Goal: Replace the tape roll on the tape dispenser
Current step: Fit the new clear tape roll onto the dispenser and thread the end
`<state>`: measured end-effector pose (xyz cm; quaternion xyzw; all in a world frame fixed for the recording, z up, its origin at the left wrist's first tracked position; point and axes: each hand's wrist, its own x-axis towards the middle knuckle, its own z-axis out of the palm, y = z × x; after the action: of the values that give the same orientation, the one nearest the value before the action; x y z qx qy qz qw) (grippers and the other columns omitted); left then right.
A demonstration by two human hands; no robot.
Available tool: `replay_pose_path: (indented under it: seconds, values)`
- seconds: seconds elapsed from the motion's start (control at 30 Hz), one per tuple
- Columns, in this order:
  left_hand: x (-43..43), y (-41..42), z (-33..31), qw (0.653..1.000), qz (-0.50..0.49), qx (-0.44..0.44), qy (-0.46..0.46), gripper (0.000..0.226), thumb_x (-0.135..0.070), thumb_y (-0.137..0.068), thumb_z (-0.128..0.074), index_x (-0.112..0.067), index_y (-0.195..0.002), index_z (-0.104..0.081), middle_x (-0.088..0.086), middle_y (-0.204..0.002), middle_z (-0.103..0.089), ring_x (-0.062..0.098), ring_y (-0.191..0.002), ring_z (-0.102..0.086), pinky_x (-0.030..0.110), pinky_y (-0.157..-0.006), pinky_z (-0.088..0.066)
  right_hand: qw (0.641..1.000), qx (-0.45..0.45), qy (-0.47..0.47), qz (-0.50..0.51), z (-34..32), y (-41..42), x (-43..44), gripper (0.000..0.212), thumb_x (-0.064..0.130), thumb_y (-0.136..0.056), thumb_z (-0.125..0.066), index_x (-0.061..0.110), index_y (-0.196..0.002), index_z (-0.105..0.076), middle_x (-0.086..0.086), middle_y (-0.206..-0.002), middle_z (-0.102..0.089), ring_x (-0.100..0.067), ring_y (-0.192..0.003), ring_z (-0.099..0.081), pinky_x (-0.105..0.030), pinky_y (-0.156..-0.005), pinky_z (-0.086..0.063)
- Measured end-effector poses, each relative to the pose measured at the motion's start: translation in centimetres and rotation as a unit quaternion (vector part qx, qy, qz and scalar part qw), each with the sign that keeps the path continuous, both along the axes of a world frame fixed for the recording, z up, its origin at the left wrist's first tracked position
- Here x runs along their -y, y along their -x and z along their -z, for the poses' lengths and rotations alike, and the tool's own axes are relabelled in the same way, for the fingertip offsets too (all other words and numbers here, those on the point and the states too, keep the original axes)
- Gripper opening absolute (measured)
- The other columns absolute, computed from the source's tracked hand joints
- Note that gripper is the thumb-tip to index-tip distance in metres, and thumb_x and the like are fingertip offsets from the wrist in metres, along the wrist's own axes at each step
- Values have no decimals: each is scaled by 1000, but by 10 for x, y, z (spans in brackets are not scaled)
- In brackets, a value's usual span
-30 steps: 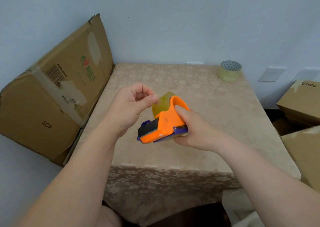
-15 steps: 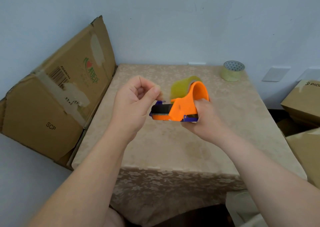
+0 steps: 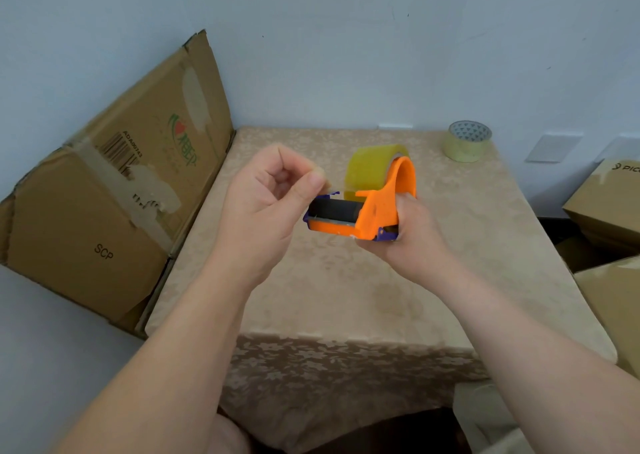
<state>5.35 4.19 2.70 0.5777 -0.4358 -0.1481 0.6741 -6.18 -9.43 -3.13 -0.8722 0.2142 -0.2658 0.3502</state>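
My right hand (image 3: 412, 235) grips the orange and purple tape dispenser (image 3: 377, 211) from its right side and holds it above the table. A yellowish tape roll (image 3: 369, 169) sits in the dispenser's orange hoop. The black roller at the front faces me. My left hand (image 3: 266, 207) is just left of the dispenser's front. Its thumb and forefinger are pinched together over the purple toothed edge, on what looks like the thin free end of the tape. A second tape roll (image 3: 467, 142) lies flat at the table's back right corner.
The table (image 3: 311, 297) has a beige patterned cloth and stands against a pale wall. A large flattened cardboard box (image 3: 114, 204) leans at its left side. More cardboard boxes (image 3: 609, 207) are stacked at the right.
My right hand has lifted the dispenser up and to the right and turned its roller toward me. My left hand's pinch went from the roll's surface to the dispenser's front edge.
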Motion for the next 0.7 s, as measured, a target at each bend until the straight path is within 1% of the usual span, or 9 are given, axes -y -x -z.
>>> replay_pose_path:
  seconds: [0.1,0.17,0.23,0.27,0.37,0.43,0.53,0.6,0.7]
  values:
    - [-3,7,-3,1000,12,21,-2,10,-16,-79,-64,-19,-74,-57,-10,-69,-63,14,-70,-61,33,-65,-51,1000,14,6,-4,2,-2,1,27,34,-66,-66,49,-88,-58,18,-84,-62,-25,-94,-60,-37,-81,-50]
    - [-5,9,-4,999,15,36,-7,11,-12,-81,-63,-19,-74,-57,-6,-71,-62,20,-72,-61,34,-66,-51,1000,10,21,-1,3,-5,3,22,35,-67,-64,54,-79,-59,19,-78,-62,-22,-86,-59,-33,-75,-48]
    - [-6,5,-3,999,8,39,-10,12,-11,-81,-62,-19,-74,-57,-4,-72,-61,19,-73,-60,30,-67,-50,999,23,41,7,3,-5,5,34,28,-68,-67,59,-66,-53,24,-68,-53,-19,-76,-55,-28,-72,-39]
    - [-6,2,-2,999,2,37,-11,12,-10,-81,-61,-19,-74,-57,-3,-72,-61,16,-72,-60,27,-67,-50,998,32,45,11,3,-4,5,36,26,-69,-69,58,-66,-52,23,-72,-56,-21,-77,-57,-30,-72,-40]
    - [-8,-5,0,999,-4,31,-14,9,-16,-81,-62,-19,-76,-56,0,-74,-61,15,-73,-59,25,-69,-50,1000,25,6,10,0,-3,-1,20,18,-72,-73,31,-87,-67,-2,-92,-67,-27,-96,-60,-31,-77,-47]
    - [-9,-7,1,999,-6,32,-9,7,-18,-82,-61,-19,-77,-56,-1,-75,-61,16,-74,-59,24,-70,-49,1000,7,-19,19,3,-2,-1,24,13,-72,-75,14,-95,-67,-5,-92,-65,-27,-97,-58,-31,-77,-46]
    - [-10,-8,1,1000,-5,22,3,11,-12,-83,-61,-18,-76,-55,-11,-70,-62,8,-73,-61,20,-69,-48,1000,-20,-22,4,6,-3,1,31,21,-66,-74,16,-95,-66,-4,-94,-66,-30,-96,-58,-36,-80,-47]
    - [-10,-8,1,999,-8,31,-2,10,-15,-82,-62,-20,-75,-56,-13,-69,-62,11,-73,-58,22,-69,-48,998,-46,-36,-24,7,-2,2,37,23,-64,-75,16,-99,-66,-3,-96,-69,-28,-97,-61,-38,-85,-48]
    - [-11,-7,1,999,-19,40,-12,11,-14,-82,-61,-20,-75,-56,-12,-70,-61,17,-74,-56,25,-70,-47,992,-55,-103,-48,8,2,3,35,10,-66,-81,23,-94,-65,-1,-94,-72,-17,-89,-66,-30,-79,-52]
